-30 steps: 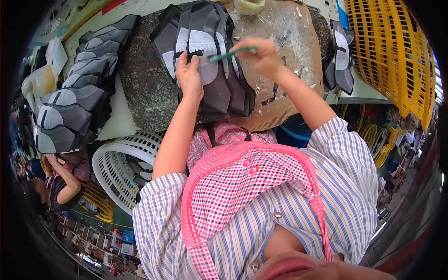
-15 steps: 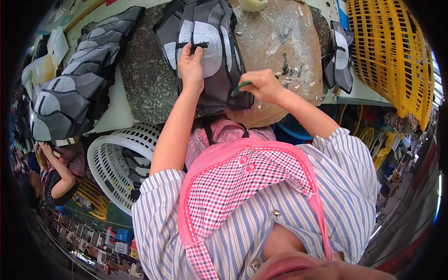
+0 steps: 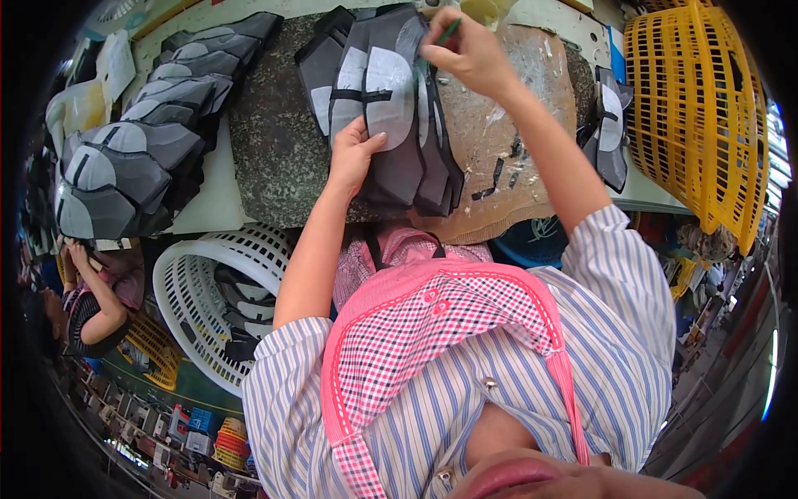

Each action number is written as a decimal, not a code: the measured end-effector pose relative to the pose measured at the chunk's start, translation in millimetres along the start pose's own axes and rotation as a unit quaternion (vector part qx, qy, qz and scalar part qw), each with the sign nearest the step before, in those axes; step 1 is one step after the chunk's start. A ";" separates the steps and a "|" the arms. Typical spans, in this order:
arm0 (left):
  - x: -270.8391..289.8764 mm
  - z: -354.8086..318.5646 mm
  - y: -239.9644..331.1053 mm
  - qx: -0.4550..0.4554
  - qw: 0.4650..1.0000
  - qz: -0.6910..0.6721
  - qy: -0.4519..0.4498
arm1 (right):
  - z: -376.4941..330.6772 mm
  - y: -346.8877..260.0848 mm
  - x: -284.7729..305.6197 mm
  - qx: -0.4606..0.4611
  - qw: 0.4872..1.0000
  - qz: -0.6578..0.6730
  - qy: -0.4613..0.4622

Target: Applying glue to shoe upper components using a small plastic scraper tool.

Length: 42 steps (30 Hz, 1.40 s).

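Note:
A stack of dark grey shoe-upper-like pieces (image 3: pixel 395 170) with light grey rounded patches and short black strips lies in front of me. My left hand (image 3: pixel 353 158) pinches the edge of one patched piece, thumb on top. At the stack's far right edge, my right hand (image 3: pixel 478 58) is closed around a thin green-handled brush (image 3: pixel 450 32). The brush's tip is blurred and partly hidden by the fingers. Just beyond that hand sits a yellowish translucent container (image 3: pixel 490 12), cut off by the view's rim.
A glue-stained brown board (image 3: pixel 532 108) carries black scraps. Overlapping grey pieces (image 3: pixel 141 158) line the left side; a few more (image 3: pixel 611 125) lie right, beside a yellow basket (image 3: pixel 682 108). Below the table edge stands a white basket (image 3: pixel 179 291). Another person (image 3: pixel 104 308) sits at left.
My right hand with the brush has moved from the stack's near right edge up to its far edge. My left hand has slid nearer to me along the patched piece.

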<state>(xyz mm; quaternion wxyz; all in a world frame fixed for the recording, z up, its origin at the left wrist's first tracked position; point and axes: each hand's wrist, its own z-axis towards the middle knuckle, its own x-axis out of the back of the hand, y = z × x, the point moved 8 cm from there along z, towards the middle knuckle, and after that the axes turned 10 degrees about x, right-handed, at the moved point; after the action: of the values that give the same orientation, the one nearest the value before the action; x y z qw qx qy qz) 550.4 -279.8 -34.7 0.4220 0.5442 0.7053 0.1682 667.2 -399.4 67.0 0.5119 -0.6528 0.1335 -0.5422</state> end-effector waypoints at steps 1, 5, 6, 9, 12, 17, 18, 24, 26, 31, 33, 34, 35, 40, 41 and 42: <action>1.4 0.3 -1.2 0.012 1.000 0.016 0.006 | 3.4 -2.8 1.3 0.042 0.986 0.134 0.085; 6.5 4.4 -7.9 0.029 0.999 -0.028 0.000 | -22.2 41.2 -14.3 -0.068 0.994 0.057 0.066; 5.2 2.8 -8.9 0.032 0.999 -0.028 -0.002 | -40.8 42.2 -13.3 -0.081 0.989 0.090 0.088; 4.3 5.5 -5.4 0.033 0.999 -0.043 -0.002 | -72.3 13.5 -10.8 -0.043 0.990 0.088 0.099; 5.5 6.7 -3.6 0.041 0.997 -0.054 -0.019 | -92.0 11.5 -2.8 -0.031 0.990 0.094 0.096; 8.0 2.5 -1.6 0.066 0.995 -0.077 -0.004 | -99.7 3.2 -11.3 -0.054 0.985 0.158 -0.040; 10.7 2.6 -0.4 0.067 0.995 -0.073 0.001 | -89.1 2.6 -6.9 -0.052 0.984 0.165 -0.039; 8.5 4.9 -1.0 0.060 0.995 -0.085 -0.012 | -60.7 31.1 -4.0 -0.031 0.954 0.255 0.154; 15.4 6.1 -7.7 0.058 0.992 -0.108 0.007 | -92.6 15.1 -20.2 -0.012 0.974 0.217 0.061; 0.4 -5.9 22.7 0.046 0.992 -0.117 0.000 | -108.9 40.1 16.9 -0.076 0.940 0.308 0.126; -12.8 -9.3 59.0 -0.028 0.999 0.007 -0.026 | -74.3 57.0 76.7 -0.029 0.921 0.243 0.303; -14.5 -11.0 81.9 -0.068 0.996 0.060 -0.019 | -60.3 64.5 96.9 -0.020 0.918 0.177 0.354; -18.2 -9.6 107.9 -0.110 0.990 0.092 0.015 | -53.6 89.7 103.4 -0.031 0.931 0.044 0.362; 32.4 -30.0 227.9 -0.331 0.940 0.031 0.080 | -10.6 99.5 96.3 -0.126 0.927 -0.266 0.234; 37.1 -37.3 243.0 -0.359 0.928 0.028 0.098 | -10.8 129.3 105.4 -0.138 0.938 -0.234 0.215; 49.9 -53.6 258.2 -0.390 0.911 0.029 0.131 | -8.4 124.7 110.7 -0.171 0.948 -0.164 0.213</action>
<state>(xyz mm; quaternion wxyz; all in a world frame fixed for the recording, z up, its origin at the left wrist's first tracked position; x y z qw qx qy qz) 667.6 -131.8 156.1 0.4994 0.3298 0.6163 0.5119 749.3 -539.4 27.9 0.2568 -0.6127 0.2212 -0.7139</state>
